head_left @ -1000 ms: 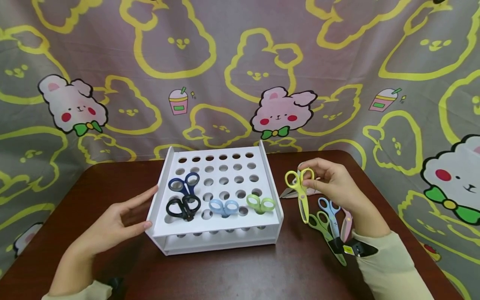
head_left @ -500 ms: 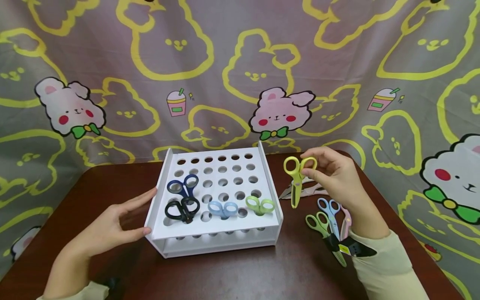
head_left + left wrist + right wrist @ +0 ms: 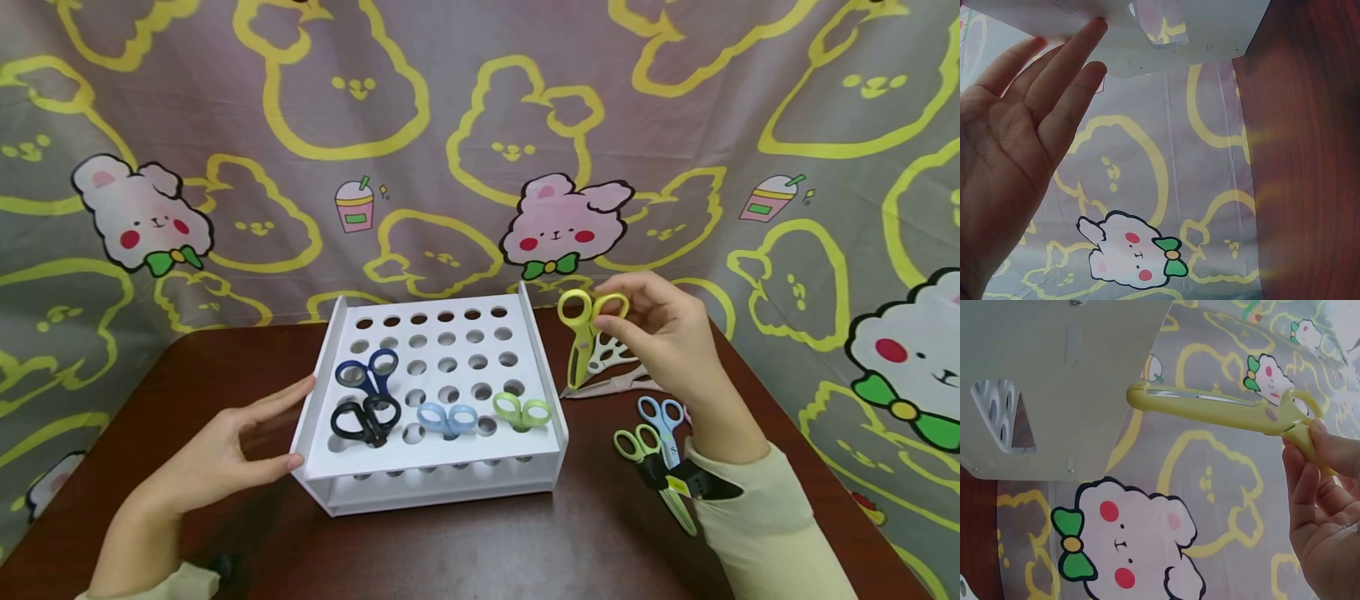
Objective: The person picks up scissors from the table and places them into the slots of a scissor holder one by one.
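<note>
Yellow scissors (image 3: 583, 333) hang with the blades pointing down, above the table and just to the right of the white rack (image 3: 435, 471); the right hand (image 3: 663, 337) pinches one handle ring with curled fingers. The left hand (image 3: 225, 450) has straight fingers and touches the left wall of the rack, holding nothing. The table (image 3: 480, 550) is dark brown wood; four pairs of scissors stand in the rack holes, more lie near the right wrist. Behind hangs a grey cloth (image 3: 450, 125) with yellow and pink bunnies.
</note>
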Tool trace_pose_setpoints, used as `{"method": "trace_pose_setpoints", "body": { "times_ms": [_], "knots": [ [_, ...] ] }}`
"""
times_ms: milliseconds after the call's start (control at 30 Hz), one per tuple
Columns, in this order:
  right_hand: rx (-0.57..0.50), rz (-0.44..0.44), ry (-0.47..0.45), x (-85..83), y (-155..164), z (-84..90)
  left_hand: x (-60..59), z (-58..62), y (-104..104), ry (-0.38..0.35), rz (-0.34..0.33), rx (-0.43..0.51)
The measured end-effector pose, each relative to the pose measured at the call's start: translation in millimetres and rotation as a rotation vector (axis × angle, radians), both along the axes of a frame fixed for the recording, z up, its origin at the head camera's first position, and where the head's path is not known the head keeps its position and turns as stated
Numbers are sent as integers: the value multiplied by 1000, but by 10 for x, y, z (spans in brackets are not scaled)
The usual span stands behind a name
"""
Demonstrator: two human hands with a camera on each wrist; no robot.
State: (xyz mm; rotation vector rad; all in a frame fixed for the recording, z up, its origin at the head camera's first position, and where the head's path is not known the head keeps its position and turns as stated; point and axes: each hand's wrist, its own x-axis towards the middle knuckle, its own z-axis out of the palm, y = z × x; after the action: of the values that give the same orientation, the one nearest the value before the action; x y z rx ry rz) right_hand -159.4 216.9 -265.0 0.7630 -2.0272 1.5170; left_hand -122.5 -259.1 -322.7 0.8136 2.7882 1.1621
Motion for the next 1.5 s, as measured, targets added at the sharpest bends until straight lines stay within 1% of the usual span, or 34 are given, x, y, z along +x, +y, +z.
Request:
{"method": "trace_pose_setpoints", "body": {
  "times_ms": [200,300,567,633,800,933,1167,1500],
  "knots": [
    [-42,63,45,-38,-93,58,1,-4,5,1,-15,14],
    [-45,81,38,-57,-139,68,1,-8,4,5,-20,18],
    [-60,129,25,-132,-308,-6,6,-11,-1,14,-34,37],
    [-52,137,31,-153,-365,-35,9,-12,-1,18,-35,37],
    [10,142,57,-192,-498,-74,9,-20,-3,21,-40,43],
    [26,173,69,-218,-587,-78,2,-18,-2,25,-48,50],
    [48,224,95,-281,-710,-103,-11,-4,3,26,-39,44],
    [109,239,63,-342,-863,-150,-5,-18,-8,18,-42,50]
  ]
}}
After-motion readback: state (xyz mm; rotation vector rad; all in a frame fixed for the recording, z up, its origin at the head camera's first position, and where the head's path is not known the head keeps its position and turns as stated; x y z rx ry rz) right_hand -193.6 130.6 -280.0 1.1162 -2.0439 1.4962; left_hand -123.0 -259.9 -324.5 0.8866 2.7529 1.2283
